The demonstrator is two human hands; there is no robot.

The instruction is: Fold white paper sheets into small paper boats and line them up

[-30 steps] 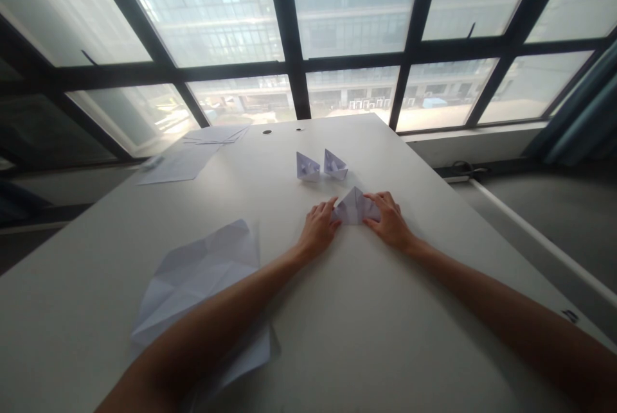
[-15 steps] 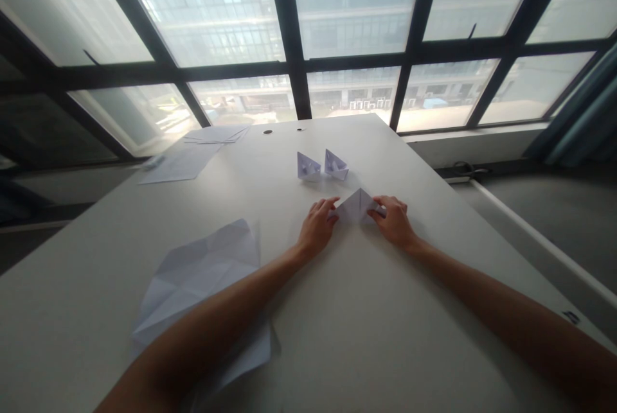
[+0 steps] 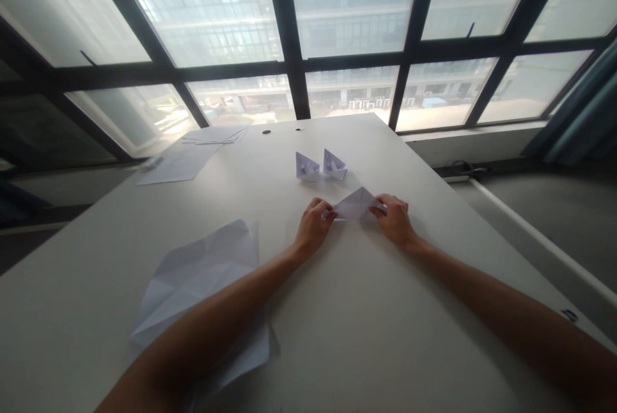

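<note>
Two sets of fingers [image 3: 317,203] pinched narrow, both on the same folded paper [image 3: 355,203]. Left hand [image 3: 312,227] has its left end between thumb and fingers; right hand [image 3: 394,221] has the right end, same grip. Piece spans the gap between the hands, peak pointing away from the person, crease running down from the peak. It's low over the tabletop [image 3: 347,316]; can't tell if the bottom edge touches. Fold layers too small to read.

Just beyond it: two white folded paper boats side by side, left boat [image 3: 307,167] and right boat [image 3: 334,165], narrow gap between, each with a pointed tip up at its left.

Left forearm [image 3: 226,310] crosses over a large creased sheet [image 3: 197,272], hiding part of it. Right forearm [image 3: 482,297] passes over bare tabletop; small dark mark [image 3: 569,315] near the right edge.

Far left: flat white sheets [image 3: 176,166], some overlapping. Dark round hole [image 3: 267,132] near the far edge. Behind that, dark window frame [image 3: 294,34]; blue curtain [image 3: 581,117] at far right.
</note>
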